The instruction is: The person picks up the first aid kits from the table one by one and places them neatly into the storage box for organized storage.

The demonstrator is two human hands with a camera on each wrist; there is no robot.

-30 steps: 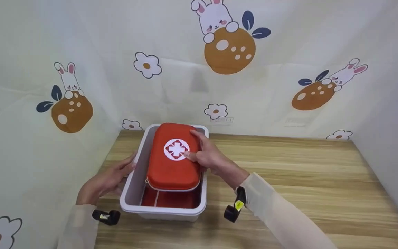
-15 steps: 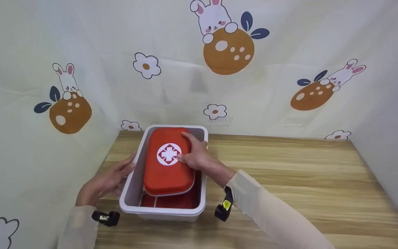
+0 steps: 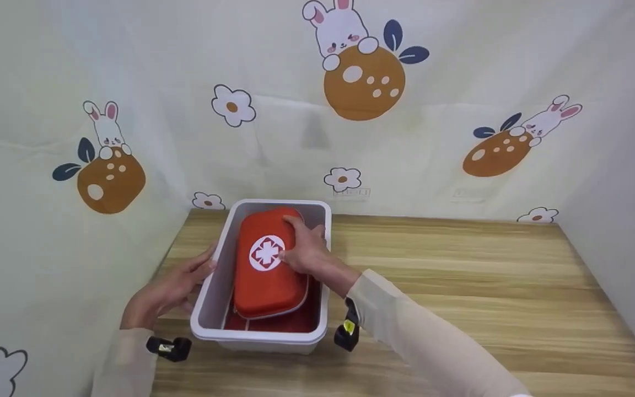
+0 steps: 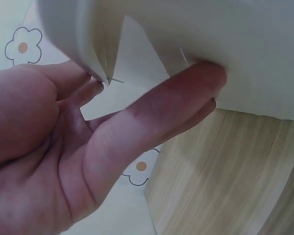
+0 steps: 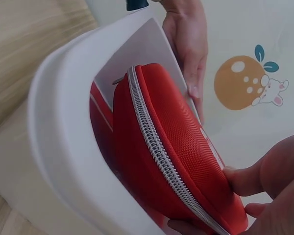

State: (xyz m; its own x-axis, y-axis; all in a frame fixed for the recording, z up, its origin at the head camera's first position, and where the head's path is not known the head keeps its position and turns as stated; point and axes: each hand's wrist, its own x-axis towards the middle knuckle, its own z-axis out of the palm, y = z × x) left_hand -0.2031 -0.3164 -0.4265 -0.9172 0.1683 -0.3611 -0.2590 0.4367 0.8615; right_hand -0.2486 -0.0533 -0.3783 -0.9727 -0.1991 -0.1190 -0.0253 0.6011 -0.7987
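Note:
A red zippered first-aid case [image 3: 265,292] with a white cross emblem lies tilted inside a white plastic bin [image 3: 265,334]. My right hand [image 3: 306,251] grips its right edge, thumb on the top face near the emblem and fingers reaching under the zip side. In the right wrist view the silver zipper [image 5: 154,142] runs along the side facing the camera. Under the case, a dark red surface [image 3: 290,322] with a pale line shows on the bin's floor. My left hand [image 3: 177,281] touches the bin's outer left wall and rim with extended fingers [image 4: 186,90].
The bin stands on a wood-grain table [image 3: 450,292], near its left and back edges. A pale backdrop [image 3: 273,149] printed with rabbits, oranges and flowers rises behind and at both sides. Each wrist carries a small black camera [image 3: 168,348].
My right hand has carried the first-aid case slightly left and toward me, lower into the bin, turning it a little. My left hand stays at the bin's side.

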